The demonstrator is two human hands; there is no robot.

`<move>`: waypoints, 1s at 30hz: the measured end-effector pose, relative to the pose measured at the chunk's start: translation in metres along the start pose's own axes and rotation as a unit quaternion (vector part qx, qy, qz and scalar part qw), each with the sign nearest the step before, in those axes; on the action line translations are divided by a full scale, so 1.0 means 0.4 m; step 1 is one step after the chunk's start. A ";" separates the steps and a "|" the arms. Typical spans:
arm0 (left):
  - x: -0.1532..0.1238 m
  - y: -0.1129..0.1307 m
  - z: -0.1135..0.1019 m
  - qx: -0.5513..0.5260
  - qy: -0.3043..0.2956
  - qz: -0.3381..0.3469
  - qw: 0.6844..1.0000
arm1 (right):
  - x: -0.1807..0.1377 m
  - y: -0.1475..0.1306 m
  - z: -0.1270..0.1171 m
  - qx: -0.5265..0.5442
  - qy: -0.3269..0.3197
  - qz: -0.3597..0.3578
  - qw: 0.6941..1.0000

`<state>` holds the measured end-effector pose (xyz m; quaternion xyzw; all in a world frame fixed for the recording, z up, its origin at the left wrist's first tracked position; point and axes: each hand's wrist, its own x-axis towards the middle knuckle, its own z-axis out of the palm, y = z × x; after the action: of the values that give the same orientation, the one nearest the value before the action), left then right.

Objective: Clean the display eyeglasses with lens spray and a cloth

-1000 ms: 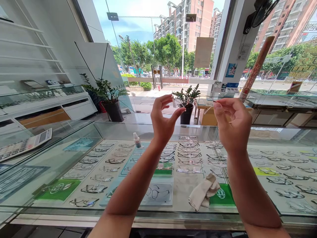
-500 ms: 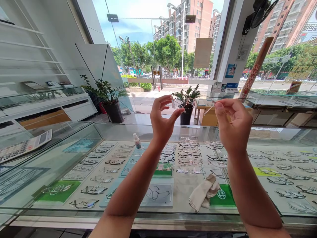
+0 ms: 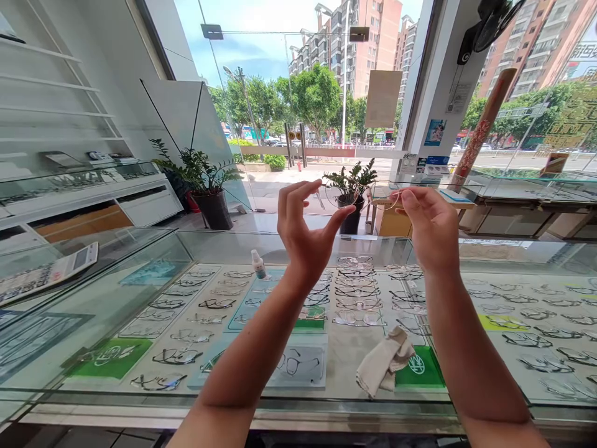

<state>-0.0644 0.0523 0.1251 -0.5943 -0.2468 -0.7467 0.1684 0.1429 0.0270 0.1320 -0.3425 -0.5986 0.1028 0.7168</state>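
1. Eyeglasses [image 3: 339, 198]: a thin-rimmed pair, held in the air between the two hands, above the back edge of the glass counter [image 3: 140, 415]. The fine rims are hard to trace against the bright background.
2. Right hand [image 3: 431, 227]: thumb and forefinger meet in a narrow pinch on the right-hand end of the eyeglasses; the remaining fingers curl behind.
3. Left hand [image 3: 305, 227]: thumb and fingers stand wide apart beside the left-hand end of the eyeglasses. Whether the fingertips bear on the rim cannot be told.
4. Cloth [image 3: 385, 363]: beige and crumpled, near the front edge of the counter, right of its middle. In this view it overlaps the left side of a green card [image 3: 426, 375] with a white emblem.
5. Display frames [image 3: 357, 290]: arranged in columns running from near the front edge towards the back edge, seen through the glass.
6. Small bottle [image 3: 258, 266]: white-capped and upright, towards the back edge, left of the middle.
7. Second green card [image 3: 112, 358]: near the front left corner of the counter.
8. Calculator [image 3: 74, 264]: at the far left, tilted in view.
9. Potted plants [image 3: 212, 208]: two, in dark pots, beyond the back edge.
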 end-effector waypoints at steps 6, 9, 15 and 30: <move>-0.001 0.005 -0.003 0.015 0.004 0.025 1.000 | 0.006 0.015 0.007 0.032 -0.016 0.054 0.998; 0.000 0.007 -0.004 0.022 -0.001 0.016 1.000 | 0.005 0.013 0.009 0.027 -0.018 0.059 0.998; 0.003 -0.008 0.001 -0.017 -0.012 0.013 1.000 | -0.001 -0.004 0.012 0.019 0.023 -0.003 1.000; -0.005 -0.035 0.017 -0.053 -0.025 0.000 0.998 | -0.015 -0.034 0.013 -0.072 0.051 -0.075 0.993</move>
<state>-0.0662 0.0676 0.1220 -0.6212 -0.2111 -0.7432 0.1308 0.1330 0.0156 0.1359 -0.3524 -0.5914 -0.0124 0.7252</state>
